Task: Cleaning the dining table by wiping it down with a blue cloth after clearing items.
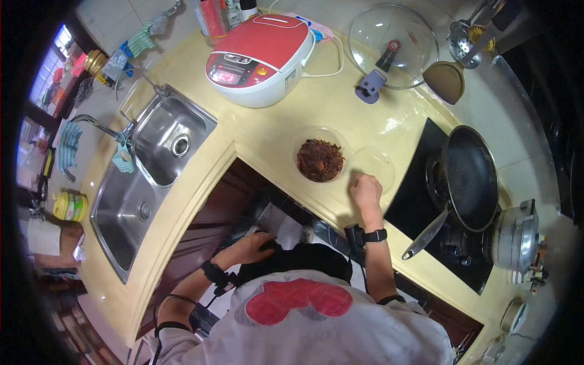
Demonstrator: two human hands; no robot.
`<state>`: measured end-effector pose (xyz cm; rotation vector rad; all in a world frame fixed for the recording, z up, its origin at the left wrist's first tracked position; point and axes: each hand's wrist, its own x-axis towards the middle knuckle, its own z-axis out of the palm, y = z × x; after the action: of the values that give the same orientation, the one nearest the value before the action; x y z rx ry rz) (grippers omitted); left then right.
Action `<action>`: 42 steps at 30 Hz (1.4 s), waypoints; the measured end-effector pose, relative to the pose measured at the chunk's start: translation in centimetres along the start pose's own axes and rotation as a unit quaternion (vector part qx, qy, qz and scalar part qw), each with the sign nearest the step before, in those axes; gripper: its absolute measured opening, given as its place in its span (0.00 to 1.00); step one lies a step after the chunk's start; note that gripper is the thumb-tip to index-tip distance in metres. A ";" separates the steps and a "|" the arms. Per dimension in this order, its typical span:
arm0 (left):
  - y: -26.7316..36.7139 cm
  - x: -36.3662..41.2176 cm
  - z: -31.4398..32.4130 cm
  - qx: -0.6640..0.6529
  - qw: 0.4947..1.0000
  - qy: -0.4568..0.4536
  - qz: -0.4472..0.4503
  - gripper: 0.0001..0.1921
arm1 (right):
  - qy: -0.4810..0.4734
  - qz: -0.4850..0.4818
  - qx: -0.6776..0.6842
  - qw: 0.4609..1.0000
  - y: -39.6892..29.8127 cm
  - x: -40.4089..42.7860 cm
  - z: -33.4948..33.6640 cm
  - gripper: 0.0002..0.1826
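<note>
My right hand point(366, 190) is curled into a loose fist at the near edge of a round clear plastic lid point(375, 160) lying flat on the counter. Its fingertips face down and are hidden, and no held thing shows. Left of the lid stands a round clear plastic container point(320, 133) with dark reddish-brown chopped food point(320, 159) inside. My left hand point(248, 248) hangs low in front of my waist, away from the counter. Its fingers overlap something dark by the black clothing, and whether it grips anything is unclear.
A red and white rice cooker point(264, 54) stands at the back, beside a glass pot lid point(392, 27). At right, a black wok point(472, 178) sits on the black hob point(413, 200), its handle point(424, 235) jutting towards me. A steel double sink point(157, 180) is at left.
</note>
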<state>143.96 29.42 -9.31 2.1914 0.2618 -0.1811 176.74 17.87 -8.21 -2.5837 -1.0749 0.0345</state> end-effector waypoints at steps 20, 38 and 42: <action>-3.9 1.6 -7.8 -0.018 0.991 0.080 0.107 0.12 | 0.416 0.105 0.372 0.823 -4.7 0.5 -6.6 0.08; 3.4 15.6 -6.8 -0.262 0.909 0.286 -0.153 0.19 | -0.006 0.147 0.622 0.769 -4.4 -2.6 0.6 0.31; 3.1 16.3 -6.3 -0.253 0.897 0.314 -0.183 0.16 | -0.010 0.164 0.638 0.752 -4.3 -2.4 1.1 0.19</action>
<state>160.70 34.69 -6.90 1.5995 0.9728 0.3671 171.98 19.37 -8.18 -1.4175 -0.2881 0.6400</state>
